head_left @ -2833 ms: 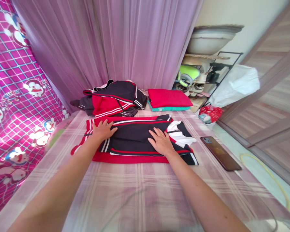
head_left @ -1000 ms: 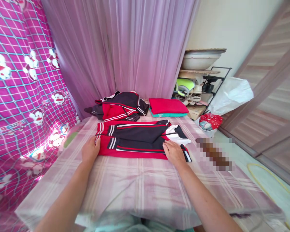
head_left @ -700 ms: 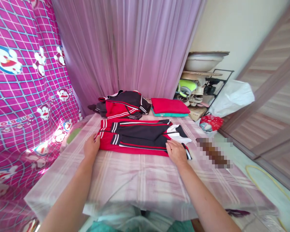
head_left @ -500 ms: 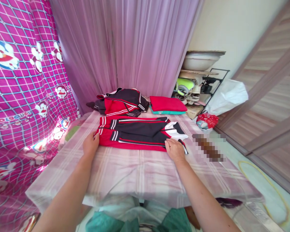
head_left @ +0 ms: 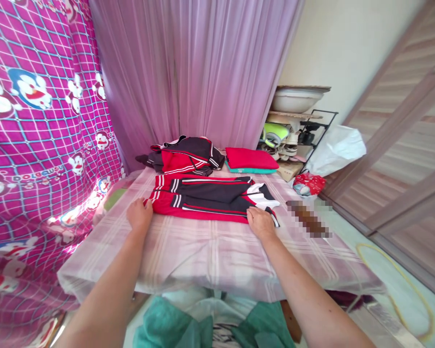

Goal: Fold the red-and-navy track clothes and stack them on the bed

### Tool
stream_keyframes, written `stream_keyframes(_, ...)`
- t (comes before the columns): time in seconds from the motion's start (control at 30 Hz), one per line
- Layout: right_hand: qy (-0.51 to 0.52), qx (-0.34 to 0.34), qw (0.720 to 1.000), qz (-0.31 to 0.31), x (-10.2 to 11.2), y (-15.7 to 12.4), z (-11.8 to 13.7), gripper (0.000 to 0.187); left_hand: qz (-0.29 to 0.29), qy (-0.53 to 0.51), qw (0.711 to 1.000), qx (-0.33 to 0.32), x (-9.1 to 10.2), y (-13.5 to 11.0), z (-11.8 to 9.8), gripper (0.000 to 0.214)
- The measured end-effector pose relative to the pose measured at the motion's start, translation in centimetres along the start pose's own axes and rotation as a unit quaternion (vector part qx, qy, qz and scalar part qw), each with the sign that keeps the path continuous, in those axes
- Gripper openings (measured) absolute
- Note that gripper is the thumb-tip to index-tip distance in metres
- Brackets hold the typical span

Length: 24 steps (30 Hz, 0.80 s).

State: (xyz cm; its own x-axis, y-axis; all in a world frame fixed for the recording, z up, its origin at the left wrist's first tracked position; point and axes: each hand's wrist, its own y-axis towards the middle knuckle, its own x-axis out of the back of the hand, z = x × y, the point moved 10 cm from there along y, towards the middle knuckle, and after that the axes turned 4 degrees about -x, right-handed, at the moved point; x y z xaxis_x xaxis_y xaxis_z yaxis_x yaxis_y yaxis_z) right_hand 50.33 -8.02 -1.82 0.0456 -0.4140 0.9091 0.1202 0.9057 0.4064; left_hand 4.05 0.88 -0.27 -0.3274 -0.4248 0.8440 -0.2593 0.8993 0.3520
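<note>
A red, black and white track jacket (head_left: 213, 199) lies folded lengthwise across the table, its striped cuffs to the left and its white part with a dark collar to the right. At the left end, my left hand (head_left: 140, 212) has its fingers closed on the red edge by the cuffs. My right hand (head_left: 260, 221) grips the near edge close to the collar, fingers curled over the cloth. Part of the cloth under each hand is hidden.
A checked cloth covers the table (head_left: 203, 251). Behind the jacket are a heap of dark and red clothes (head_left: 188, 154) and a folded red garment (head_left: 252, 158) over a teal one. A shoe rack (head_left: 311, 140) stands at the back right. Something blurred out (head_left: 308, 220) lies right.
The view has shifted slightly. Both hands stay at the same ends of the jacket, which looks much the same.
</note>
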Motion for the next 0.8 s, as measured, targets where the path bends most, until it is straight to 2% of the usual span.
stream_keyframes(0.2, -0.008, -0.004, 1.0, -0.01, -0.4, -0.1, -0.4, 0.034, 0.048, 0.078, 0.995, 0.038, -0.6, -0.1, 0.2, 0.057)
stream_keyframes(0.8, 0.047, 0.011, 0.998, -0.05, -0.9, -0.2, -1.3, 0.034, 0.051, 0.076, 0.995, 0.048, -1.2, 0.4, 0.6, 0.062)
